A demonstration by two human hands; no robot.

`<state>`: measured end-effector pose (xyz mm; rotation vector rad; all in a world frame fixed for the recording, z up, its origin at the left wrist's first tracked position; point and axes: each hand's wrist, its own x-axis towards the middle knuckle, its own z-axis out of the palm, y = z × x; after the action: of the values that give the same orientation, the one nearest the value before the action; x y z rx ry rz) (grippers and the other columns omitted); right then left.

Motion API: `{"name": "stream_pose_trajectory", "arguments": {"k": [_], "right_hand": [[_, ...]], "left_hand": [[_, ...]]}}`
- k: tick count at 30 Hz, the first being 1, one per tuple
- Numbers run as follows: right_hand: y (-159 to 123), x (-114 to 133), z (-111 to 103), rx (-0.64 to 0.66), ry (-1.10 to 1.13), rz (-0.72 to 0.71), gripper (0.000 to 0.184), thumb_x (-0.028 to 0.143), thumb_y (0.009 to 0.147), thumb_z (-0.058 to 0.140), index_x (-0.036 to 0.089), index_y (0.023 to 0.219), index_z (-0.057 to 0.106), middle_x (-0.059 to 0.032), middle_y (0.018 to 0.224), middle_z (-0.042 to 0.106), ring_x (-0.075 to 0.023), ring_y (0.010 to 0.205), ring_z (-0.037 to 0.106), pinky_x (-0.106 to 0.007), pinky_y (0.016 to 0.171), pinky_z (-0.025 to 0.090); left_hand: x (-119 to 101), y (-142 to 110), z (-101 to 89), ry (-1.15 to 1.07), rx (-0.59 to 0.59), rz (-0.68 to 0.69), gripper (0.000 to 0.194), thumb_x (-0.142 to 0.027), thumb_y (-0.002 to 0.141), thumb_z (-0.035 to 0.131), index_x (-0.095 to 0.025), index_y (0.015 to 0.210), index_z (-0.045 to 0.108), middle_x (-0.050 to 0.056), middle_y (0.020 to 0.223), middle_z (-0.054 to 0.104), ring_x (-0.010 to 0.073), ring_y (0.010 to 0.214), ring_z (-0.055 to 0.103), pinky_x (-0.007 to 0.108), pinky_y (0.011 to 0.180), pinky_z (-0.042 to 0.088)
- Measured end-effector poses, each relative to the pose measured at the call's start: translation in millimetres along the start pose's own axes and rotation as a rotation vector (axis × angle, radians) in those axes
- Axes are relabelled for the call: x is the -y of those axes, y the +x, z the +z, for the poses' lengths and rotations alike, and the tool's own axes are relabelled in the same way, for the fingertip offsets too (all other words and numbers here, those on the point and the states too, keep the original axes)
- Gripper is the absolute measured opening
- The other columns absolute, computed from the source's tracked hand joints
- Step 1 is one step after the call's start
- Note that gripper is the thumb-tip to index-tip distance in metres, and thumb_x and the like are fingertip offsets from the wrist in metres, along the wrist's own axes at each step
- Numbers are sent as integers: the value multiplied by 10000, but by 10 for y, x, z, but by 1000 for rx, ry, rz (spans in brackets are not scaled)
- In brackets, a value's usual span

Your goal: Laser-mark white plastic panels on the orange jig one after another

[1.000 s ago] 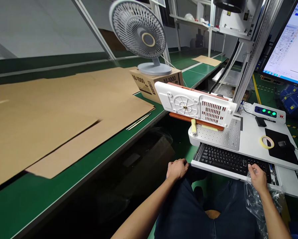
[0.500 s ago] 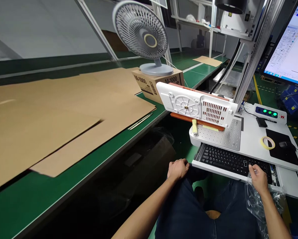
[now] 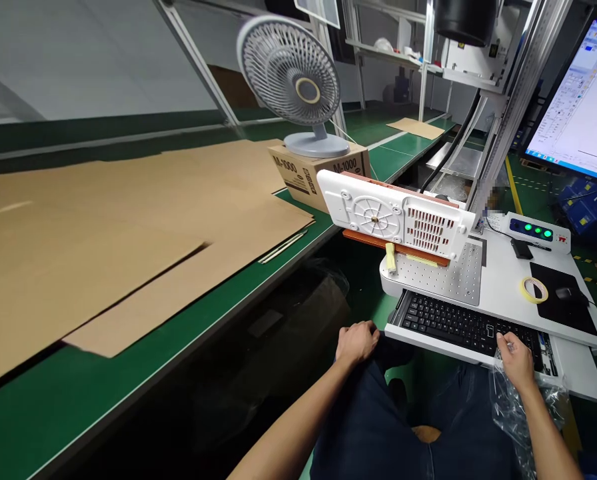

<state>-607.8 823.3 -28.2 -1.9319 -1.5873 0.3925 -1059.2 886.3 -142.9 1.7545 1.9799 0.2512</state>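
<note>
My left hand (image 3: 357, 342) rests on my left knee beside the left end of the keyboard drawer, its fingers curled in and no object showing in it. Over the right part of the black keyboard (image 3: 448, 322), my right hand (image 3: 516, 359) is held closed, thumb against curled fingers. What it holds, if anything, is hidden. Clear plastic film (image 3: 508, 403) hangs just under that hand and wrist. Ahead, a white plastic panel (image 3: 393, 212) with a vent grille and a round ribbed boss leans upright, with orange-brown edges behind it, on a perforated metal plate (image 3: 461, 273).
Large cardboard sheets (image 3: 103, 247) cover the green bench (image 3: 178, 347) at left. A grey fan (image 3: 298, 80) stands on a box (image 3: 308, 175). To the right are a tape roll (image 3: 533, 289), a mouse (image 3: 571, 293), a button panel (image 3: 538, 231) and a monitor (image 3: 578, 100).
The view has shifted slightly, so the scene sits a little differently in the picture. Both hands keep the same places and poses.
</note>
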Motion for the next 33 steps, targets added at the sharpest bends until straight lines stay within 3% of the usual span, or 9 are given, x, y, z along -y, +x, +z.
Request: {"name": "stream_pose_trajectory", "arguments": {"k": [4,7,10,14,18,22,25,29,33], "right_hand": [[28,40,-24,20,-15,27,707,917,957,407,265,698,495,9,633,488,-196,640,445,-311,665,352],[64,124,-90,57,-39,42,698,910,927,401,266,669,476,3,630,484,-204,656,463,-312,673,372],[118,238,-236,79,-67,69,653,856,907,444,265,632,490,-6,589,502,-206,608,472,-313,627,355],[302,537,-551,161,-56,164,609,811,893,494,254,669,588,-31,603,622,-225,598,565,-318,604,373],[695,1114,-750,145,50,118,502,729,898,583,242,808,667,-39,746,725,-239,732,667,-330,707,459],[1201,1740,-526,85,114,-6,347,577,897,695,251,1014,726,-67,1070,808,-278,1013,738,-362,872,515],[1532,2040,-153,65,135,-22,420,490,902,758,241,1231,677,-89,1238,794,-280,1107,737,-388,967,532],[1836,2195,250,-1,127,-18,586,442,920,795,199,1402,565,-146,1402,738,-306,1279,698,-428,1090,516],[2028,2232,388,-14,95,-51,502,447,947,811,212,1344,613,-135,1349,764,-308,1225,726,-402,1031,542]], "left_hand": [[-27,-3,-19,-183,-71,-37,300,-352,990,566,-205,1169,757,165,1228,812,390,1240,724,557,1156,430],[-5,-9,-75,-382,-156,-119,389,-327,1006,556,-234,1372,651,132,1338,791,319,1288,730,451,1135,512],[86,10,-235,-557,-249,-195,434,-326,1018,540,-227,1440,563,139,1371,774,264,1272,749,378,1107,565],[286,208,-741,-679,-381,-197,509,-379,1003,572,-213,1480,503,162,1408,739,262,1246,757,379,1099,594],[393,655,-1553,-806,-538,-151,605,-444,957,691,-217,1488,510,177,1411,715,302,1234,753,447,1105,604],[295,1147,-2312,-852,-596,-125,859,-537,916,814,-228,1611,416,223,1516,632,343,1184,753,528,1059,622],[190,1455,-2650,-858,-600,-88,1019,-565,884,877,-235,1679,332,268,1602,539,372,1260,715,549,1079,612],[136,1794,-2811,-884,-575,-38,1157,-506,820,951,-239,1719,274,279,1662,465,380,1375,651,550,1162,561],[150,2033,-2797,-857,-613,43,1205,-488,726,1015,-246,1686,329,231,1606,537,361,1386,626,535,1164,563]]}}
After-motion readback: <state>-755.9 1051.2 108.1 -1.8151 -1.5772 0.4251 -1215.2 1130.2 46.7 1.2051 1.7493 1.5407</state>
